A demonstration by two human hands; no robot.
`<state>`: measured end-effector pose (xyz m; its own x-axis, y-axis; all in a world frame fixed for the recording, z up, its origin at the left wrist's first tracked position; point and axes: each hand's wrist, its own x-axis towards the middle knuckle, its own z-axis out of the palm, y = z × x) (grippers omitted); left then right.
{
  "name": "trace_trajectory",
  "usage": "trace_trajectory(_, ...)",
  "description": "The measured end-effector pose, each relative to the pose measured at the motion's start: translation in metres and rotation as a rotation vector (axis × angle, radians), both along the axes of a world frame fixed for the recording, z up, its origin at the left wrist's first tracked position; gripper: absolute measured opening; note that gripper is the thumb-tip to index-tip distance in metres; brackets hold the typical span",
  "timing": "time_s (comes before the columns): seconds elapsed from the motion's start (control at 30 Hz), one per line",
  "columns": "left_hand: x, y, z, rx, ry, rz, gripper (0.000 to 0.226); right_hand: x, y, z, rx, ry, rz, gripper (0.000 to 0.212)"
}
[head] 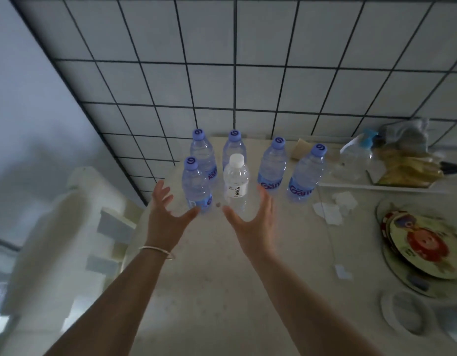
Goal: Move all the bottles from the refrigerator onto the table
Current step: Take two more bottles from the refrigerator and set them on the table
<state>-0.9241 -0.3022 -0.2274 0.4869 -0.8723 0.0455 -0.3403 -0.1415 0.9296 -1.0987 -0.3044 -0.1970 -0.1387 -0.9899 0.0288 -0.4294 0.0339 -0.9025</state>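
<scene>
Several clear water bottles stand upright on the pale table (pixel 222 273) near the tiled wall. Most have purple caps and blue labels; the nearest of these, a purple-capped bottle (pixel 195 186), stands front left. Beside it is a white-capped bottle (pixel 236 186) with a white label. My left hand (pixel 168 214) is open, fingers spread, just left of the purple-capped bottle. My right hand (pixel 253 217) is open just in front of and right of the white-capped bottle. Neither hand holds anything. The refrigerator is not in view.
A white tray (pixel 376 187) at the back right carries a spray bottle (pixel 355 155) and bags. Paper scraps (pixel 332 206) lie on the table. Decorated plates (pixel 425 250) and a white ring (pixel 404 314) sit at the right. A white chair (pixel 76 227) stands left of the table.
</scene>
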Motion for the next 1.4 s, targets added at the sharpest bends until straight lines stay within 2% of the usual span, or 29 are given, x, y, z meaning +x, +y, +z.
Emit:
trace_trajectory(0.23, -0.040, 0.120, 0.063, -0.105, 0.039, 0.117, 0.086, -0.032, 0.080, 0.048, -0.108, 0.007, 0.297, 0.086)
trace_trajectory(0.47, -0.097, 0.304, 0.072, -0.137, 0.022, 0.388, 0.082, -0.051, 0.212, 0.063, -0.160, 0.028, 0.646, 0.075)
trace_trajectory(0.6, -0.110, 0.406, 0.071, -0.126, 0.037, 0.591, 0.076, -0.036, 0.291, 0.066, -0.170, 0.010, 0.842, 0.068)
trace_trajectory(0.93, -0.076, 0.661, 0.088, -0.134, -0.150, 1.020, 0.071, 0.045, 0.514, 0.065, -0.202, -0.038, 1.332, 0.061)
trace_trajectory(1.13, -0.021, 0.784, 0.095, -0.159, -0.115, 1.169, 0.069, 0.128, 0.631, 0.059, -0.183, -0.060, 1.439, 0.060)
trace_trajectory(1.27, 0.037, 0.840, 0.104, -0.123, -0.118, 1.145, 0.069, 0.194, 0.697, 0.066, -0.152, -0.102, 1.400, 0.059)
trace_trajectory(1.4, 0.097, 0.879, 0.112, -0.124, -0.137, 1.118, 0.067, 0.252, 0.728, 0.069, -0.067, -0.156, 1.338, 0.057)
